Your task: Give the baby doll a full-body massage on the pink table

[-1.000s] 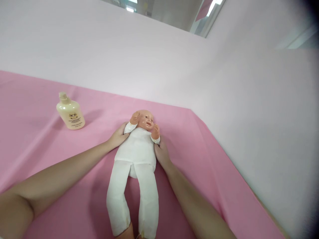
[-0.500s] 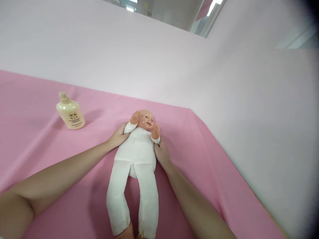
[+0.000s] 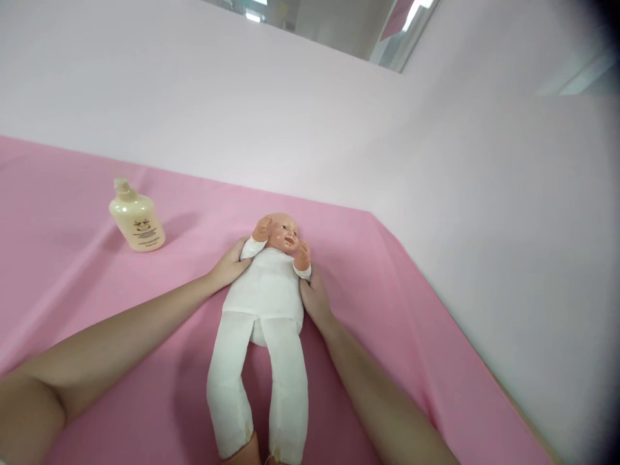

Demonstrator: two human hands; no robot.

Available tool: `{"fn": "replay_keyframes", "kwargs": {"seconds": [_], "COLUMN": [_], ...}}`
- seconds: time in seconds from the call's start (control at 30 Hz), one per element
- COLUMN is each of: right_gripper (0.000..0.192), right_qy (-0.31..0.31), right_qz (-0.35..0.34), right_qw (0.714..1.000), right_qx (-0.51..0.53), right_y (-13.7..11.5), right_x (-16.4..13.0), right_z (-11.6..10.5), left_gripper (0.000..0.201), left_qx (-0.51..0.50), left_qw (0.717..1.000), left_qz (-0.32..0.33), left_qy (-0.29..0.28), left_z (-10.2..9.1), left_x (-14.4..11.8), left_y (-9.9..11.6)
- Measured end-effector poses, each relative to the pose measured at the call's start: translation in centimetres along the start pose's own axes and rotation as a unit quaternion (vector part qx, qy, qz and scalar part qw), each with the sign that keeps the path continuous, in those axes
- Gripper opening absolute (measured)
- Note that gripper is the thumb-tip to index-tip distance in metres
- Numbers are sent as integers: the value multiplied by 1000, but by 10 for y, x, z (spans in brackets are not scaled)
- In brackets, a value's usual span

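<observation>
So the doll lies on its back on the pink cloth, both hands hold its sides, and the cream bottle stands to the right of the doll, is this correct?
Not quite. In the head view the cream bottle stands to the left of the doll, not the right. The rest holds: the doll lies face up on the pink cloth, the left hand and right hand at its sides.

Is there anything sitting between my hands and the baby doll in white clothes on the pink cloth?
Nothing visible does. The left hand and right hand already rest against either side of the white-clothed baby doll at its chest. The cream plastic lotion bottle stands apart, off to the left on the pink cloth.
</observation>
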State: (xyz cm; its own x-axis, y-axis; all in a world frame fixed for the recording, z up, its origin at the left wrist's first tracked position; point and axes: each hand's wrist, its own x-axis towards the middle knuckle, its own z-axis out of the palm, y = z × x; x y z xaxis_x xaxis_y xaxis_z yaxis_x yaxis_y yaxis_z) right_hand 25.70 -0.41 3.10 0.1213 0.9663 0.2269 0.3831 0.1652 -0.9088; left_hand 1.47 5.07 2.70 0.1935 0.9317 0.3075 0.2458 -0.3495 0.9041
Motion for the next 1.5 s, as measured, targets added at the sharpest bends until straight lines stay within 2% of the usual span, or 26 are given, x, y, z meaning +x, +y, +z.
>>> {"fn": "replay_keyframes", "kwargs": {"seconds": [1.17,1.5], "right_gripper": [45,43], "right_qy": [1,3], "right_qz": [-7,-7], "right_qw": [1000,1000], "right_qx": [-2,-4], "right_y": [4,7], "right_x": [2,2], "right_z": [1,1], "left_gripper": [55,57], "left_qx": [18,20], "left_qw": [1000,1000], "left_qz": [-9,0], "left_qy": [6,3], "left_z": [-1,0], "left_x": [-1,1], "left_y": [3,-3]}}
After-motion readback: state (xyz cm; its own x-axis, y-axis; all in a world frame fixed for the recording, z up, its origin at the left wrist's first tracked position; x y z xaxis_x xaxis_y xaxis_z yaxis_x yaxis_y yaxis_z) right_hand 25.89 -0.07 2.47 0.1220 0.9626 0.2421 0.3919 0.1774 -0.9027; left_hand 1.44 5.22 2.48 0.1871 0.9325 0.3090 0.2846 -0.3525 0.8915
